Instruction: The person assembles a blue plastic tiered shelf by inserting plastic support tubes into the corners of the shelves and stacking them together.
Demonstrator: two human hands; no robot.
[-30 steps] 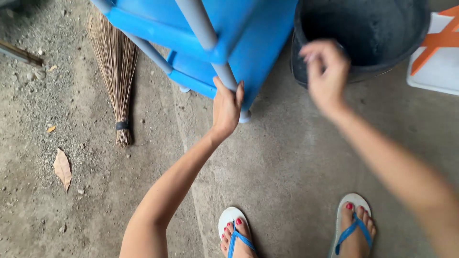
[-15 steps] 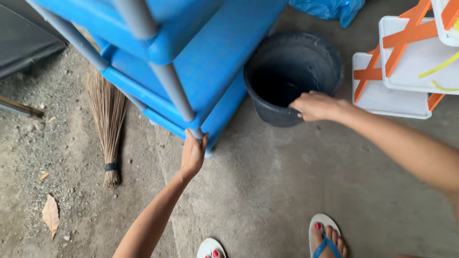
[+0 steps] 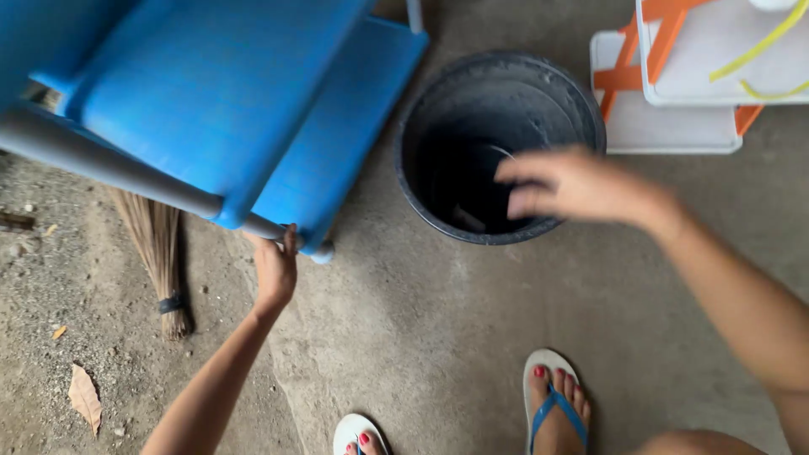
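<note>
A blue plastic shelf rack [image 3: 211,101] with grey tube legs stands at the upper left. My left hand [image 3: 274,271] grips the lower end of one grey leg [image 3: 126,173] near the rack's bottom corner. My right hand [image 3: 573,185] hovers blurred over the near rim of a black bucket [image 3: 581,109], fingers spread, holding nothing. The bucket is dark inside, with a small object lying at its bottom.
A straw broom [image 3: 156,244] lies on the concrete floor under the rack at left. White and orange plastic pieces [image 3: 674,84] sit at upper right. My feet in blue flip-flops [image 3: 552,404] are at the bottom. A dry leaf [image 3: 84,394] lies at lower left.
The view has shifted closer to the rack and bucket. My right hand moved from the bucket's far rim to above its near rim. The left hand kept its hold on the leg.
</note>
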